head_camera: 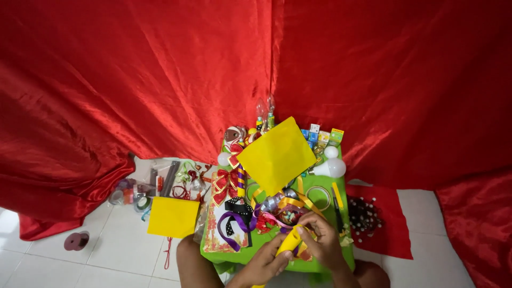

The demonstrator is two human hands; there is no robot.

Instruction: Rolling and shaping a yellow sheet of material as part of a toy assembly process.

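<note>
Step in hand: both hands work a yellow paper roll [289, 241] at the near edge of the green surface [341, 213]. Left hand [265, 262] fingers wrap its lower end; right hand [319, 240] fingers pinch its upper end. Next move likely requires steady grip while tightening the roll.

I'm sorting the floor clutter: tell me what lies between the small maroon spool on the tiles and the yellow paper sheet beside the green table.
Head view: between the maroon spool and the yellow paper sheet, only bare white floor tile.

2 hands [296, 248] around yellow tube [289, 241]
</note>
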